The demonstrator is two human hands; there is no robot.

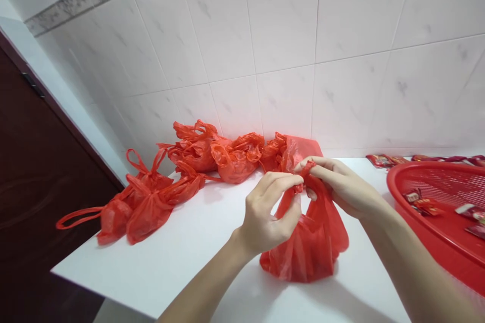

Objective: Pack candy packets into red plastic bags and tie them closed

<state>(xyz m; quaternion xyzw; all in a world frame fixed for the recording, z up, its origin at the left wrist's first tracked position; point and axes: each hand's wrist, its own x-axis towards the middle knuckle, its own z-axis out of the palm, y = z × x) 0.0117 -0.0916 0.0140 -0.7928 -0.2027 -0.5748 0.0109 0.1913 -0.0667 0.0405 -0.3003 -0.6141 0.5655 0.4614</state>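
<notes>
Head view: left hand (272, 212) and right hand (343, 186) pinch gathered handles (309, 166) of red bag (305, 252); likely light, limp, slippery; best held there.

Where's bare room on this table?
Widest: the white table between the bag cluster at left and the left forearm, to the front edge. A narrower strip, crossed by the right forearm, lies between held bag and basket. Crowded: along the wall, with bags and packets.
</notes>
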